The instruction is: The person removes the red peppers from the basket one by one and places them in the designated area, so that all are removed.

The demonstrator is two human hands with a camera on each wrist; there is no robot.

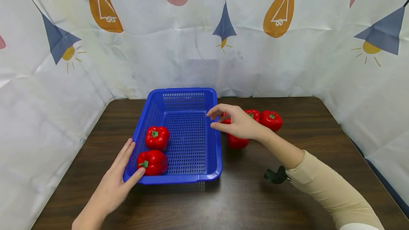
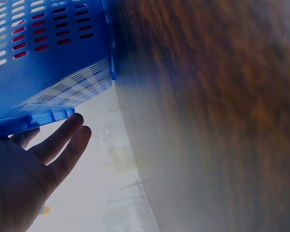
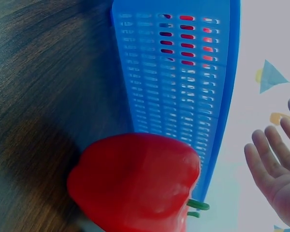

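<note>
The head view alone shows the whole scene: a blue basket [image 1: 188, 134] stands on the dark tabletop [image 1: 287, 194], and inside it two red peppers lie at its left side, one pepper [image 1: 157, 137] further back and the near pepper [image 1: 152, 162] at the front left corner. Outside the basket, just beside its right wall, three more peppers [image 1: 271, 120] sit together (the right hand hides part of them). The right hand [image 1: 238, 122] hovers over the basket's right rim, its grip spread and loosely bent, pinching nothing. The left hand [image 1: 116, 184] rests against the basket's front left corner with straight fingers, the thumb touching the rim.

The right wrist view shows what the head view hides: one outside pepper [image 3: 135, 186] lies close against the perforated wall [image 3: 179, 82], its green stem pointing to the basket. The left wrist view shows the left fingers [image 2: 63, 140] just under the basket's rim [image 2: 34, 121]; red shows through the slots.
</note>
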